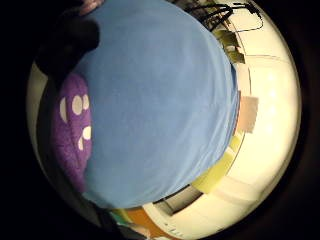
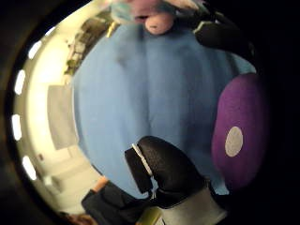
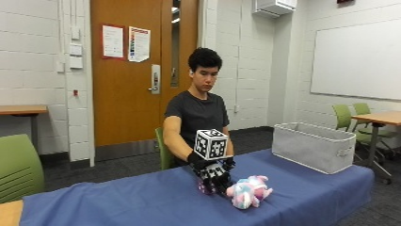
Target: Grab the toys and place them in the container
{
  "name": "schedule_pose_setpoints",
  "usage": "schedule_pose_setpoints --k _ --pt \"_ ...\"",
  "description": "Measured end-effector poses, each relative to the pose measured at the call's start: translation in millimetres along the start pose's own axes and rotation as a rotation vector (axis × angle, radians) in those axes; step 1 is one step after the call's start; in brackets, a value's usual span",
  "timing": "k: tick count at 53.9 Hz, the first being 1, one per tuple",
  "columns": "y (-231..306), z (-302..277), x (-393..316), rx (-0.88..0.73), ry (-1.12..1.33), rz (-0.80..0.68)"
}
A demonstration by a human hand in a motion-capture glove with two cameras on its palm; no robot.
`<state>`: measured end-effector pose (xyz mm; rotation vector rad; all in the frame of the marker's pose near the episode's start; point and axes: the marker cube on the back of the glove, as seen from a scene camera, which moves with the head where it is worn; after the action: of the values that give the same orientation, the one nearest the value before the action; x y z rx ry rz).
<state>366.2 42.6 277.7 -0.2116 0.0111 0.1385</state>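
The person's black-gloved right hand (image 3: 213, 174) reaches down to the blue-clothed surface (image 3: 125, 200), its fingers curling around a purple plush toy with white spots (image 2: 239, 131); whether the grip has closed on it cannot be told. A pink, white and blue plush toy (image 3: 249, 191) lies just beside the hand. The grey fabric container (image 3: 313, 147) stands well apart. If lifted before the fingers close, the soft toy could slip.

Table (image 3: 125, 200): ran across the foreground, with the person seated behind it.
Gloved right hand (image 3: 213, 174): was down on the table, directly in front of the person.
Plush toy (image 3: 249, 192): lay on the table just beside that hand, toward the container.
Container (image 3: 313, 147): stood on the far end of the table, well apart from the toy.
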Motion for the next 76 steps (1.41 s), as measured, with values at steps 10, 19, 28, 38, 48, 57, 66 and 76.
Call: schedule_pose_setpoints --k 10,19,28,38,48,57,66,76 --pt "-1 2 2 0.019 -0.015 0.01" --pt "-1 1 2 0.06 0.003 0.016" --pt "-2 -6 1 0.182 0.041 0.023" --pt "0 -14 2 0.284 0.068 0.036" --pt "1 -12 6 0.252 0.01 0.036" --pt "0 -14 7 0.167 -0.04 0.058" --pt "-3 -26 0 0.107 -0.102 0.075" --pt "-8 -56 -24 0.072 -0.133 0.064"
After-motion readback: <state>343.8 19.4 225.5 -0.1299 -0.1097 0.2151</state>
